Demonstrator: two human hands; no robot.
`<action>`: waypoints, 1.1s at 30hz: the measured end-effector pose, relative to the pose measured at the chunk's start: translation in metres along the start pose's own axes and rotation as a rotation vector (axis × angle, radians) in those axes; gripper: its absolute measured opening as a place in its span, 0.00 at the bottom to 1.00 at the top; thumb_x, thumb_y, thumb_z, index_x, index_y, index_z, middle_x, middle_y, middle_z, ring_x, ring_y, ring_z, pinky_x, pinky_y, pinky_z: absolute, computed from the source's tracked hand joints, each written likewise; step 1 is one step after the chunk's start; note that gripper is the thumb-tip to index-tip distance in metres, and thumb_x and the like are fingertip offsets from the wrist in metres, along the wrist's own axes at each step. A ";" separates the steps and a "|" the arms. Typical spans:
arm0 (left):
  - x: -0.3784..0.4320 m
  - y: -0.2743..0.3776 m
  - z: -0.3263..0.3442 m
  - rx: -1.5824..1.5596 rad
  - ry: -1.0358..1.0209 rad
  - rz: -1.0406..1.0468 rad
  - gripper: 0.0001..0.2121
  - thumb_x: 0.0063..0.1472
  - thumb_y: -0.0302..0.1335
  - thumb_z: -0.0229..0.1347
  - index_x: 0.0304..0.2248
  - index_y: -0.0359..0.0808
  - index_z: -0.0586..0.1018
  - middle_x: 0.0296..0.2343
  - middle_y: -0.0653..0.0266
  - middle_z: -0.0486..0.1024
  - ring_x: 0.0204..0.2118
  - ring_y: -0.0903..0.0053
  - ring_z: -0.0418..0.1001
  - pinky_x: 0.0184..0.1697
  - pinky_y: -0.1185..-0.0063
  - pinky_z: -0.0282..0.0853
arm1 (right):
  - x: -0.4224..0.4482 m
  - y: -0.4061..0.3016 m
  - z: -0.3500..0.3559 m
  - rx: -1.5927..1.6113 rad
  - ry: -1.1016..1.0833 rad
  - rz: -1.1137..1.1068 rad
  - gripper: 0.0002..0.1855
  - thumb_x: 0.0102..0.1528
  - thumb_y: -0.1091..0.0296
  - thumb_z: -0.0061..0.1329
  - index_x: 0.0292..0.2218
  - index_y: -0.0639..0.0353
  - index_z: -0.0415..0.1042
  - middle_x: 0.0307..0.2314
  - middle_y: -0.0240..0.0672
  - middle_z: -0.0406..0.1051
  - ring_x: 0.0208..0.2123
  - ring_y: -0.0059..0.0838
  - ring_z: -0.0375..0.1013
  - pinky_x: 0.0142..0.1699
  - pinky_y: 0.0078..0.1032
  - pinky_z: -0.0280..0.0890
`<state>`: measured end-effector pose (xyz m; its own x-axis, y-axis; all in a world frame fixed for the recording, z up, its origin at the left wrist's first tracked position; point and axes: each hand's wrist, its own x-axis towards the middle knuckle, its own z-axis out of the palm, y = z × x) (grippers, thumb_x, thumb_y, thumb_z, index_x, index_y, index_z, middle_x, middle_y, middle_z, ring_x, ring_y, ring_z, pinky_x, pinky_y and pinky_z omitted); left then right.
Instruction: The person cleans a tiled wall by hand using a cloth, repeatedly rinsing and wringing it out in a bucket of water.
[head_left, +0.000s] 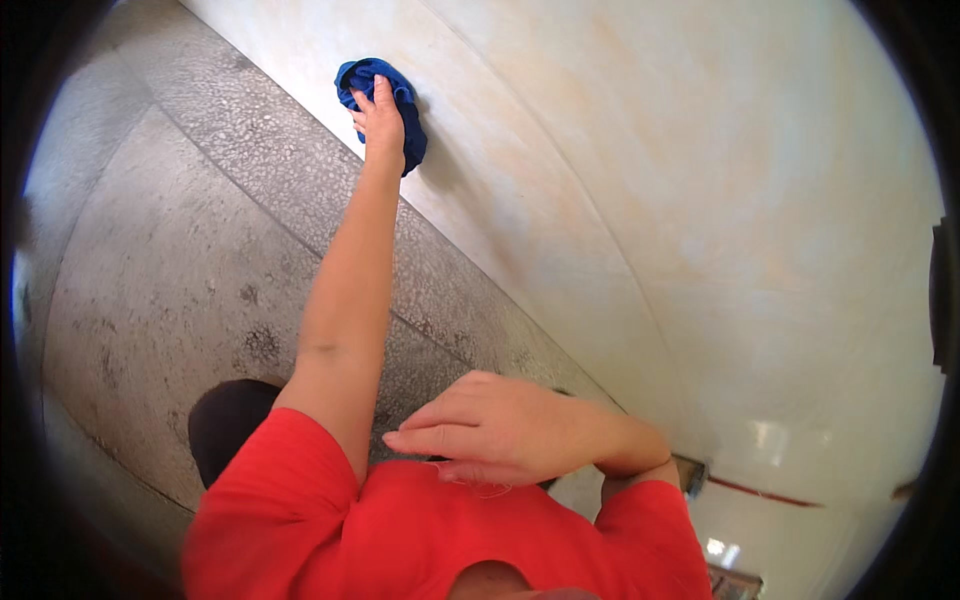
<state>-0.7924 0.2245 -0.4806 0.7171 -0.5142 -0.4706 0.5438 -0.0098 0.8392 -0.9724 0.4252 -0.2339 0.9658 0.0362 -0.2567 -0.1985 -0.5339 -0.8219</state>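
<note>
My left hand (380, 116) is stretched out far ahead and grips a crumpled dark blue cloth (413, 135). The cloth lies against the lower part of a pale, glossy wall (600, 150), close to where it meets the floor. Bent across in front of my chest, my right hand (499, 431) has its fingers pointing left and loosely extended, with no object seen in it. A few thin pale threads or cords show just beneath it. Its palm side is hidden.
Grey speckled stone-like flooring (187, 247) with seams and dark stains spreads to the left. A dark-clothed knee (232, 424) is beside my left upper arm. At the lower right are a thin reddish strip (765, 493) and part of a brownish object (735, 583); a dark object (937, 296) stands at the right rim.
</note>
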 end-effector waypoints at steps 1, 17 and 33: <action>0.002 -0.006 0.001 -0.005 0.025 0.026 0.34 0.60 0.54 0.36 0.59 0.42 0.48 0.58 0.41 0.38 0.60 0.43 0.36 0.61 0.58 0.35 | -0.017 0.009 0.007 -0.025 0.011 -0.057 0.23 0.52 0.67 0.48 0.49 0.60 0.63 0.38 0.39 0.68 0.41 0.36 0.68 0.44 0.29 0.60; -0.118 -0.101 0.034 0.774 0.166 1.231 0.25 0.56 0.33 0.47 0.52 0.33 0.59 0.52 0.35 0.50 0.54 0.43 0.47 0.56 0.60 0.45 | -0.181 0.093 0.047 0.075 0.085 0.013 0.25 0.50 0.65 0.51 0.50 0.57 0.65 0.46 0.39 0.65 0.45 0.40 0.67 0.48 0.31 0.60; -0.165 -0.018 0.069 0.222 0.069 1.326 0.31 0.52 0.42 0.53 0.53 0.34 0.63 0.53 0.41 0.53 0.58 0.44 0.45 0.61 0.59 0.35 | -0.212 0.106 0.060 0.141 0.133 -0.022 0.26 0.55 0.63 0.44 0.53 0.60 0.59 0.48 0.46 0.61 0.48 0.44 0.63 0.51 0.34 0.58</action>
<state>-0.9503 0.2503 -0.3993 0.6670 -0.2000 0.7177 -0.6493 0.3165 0.6916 -1.2079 0.4119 -0.2978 0.9818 -0.0704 -0.1761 -0.1895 -0.4101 -0.8921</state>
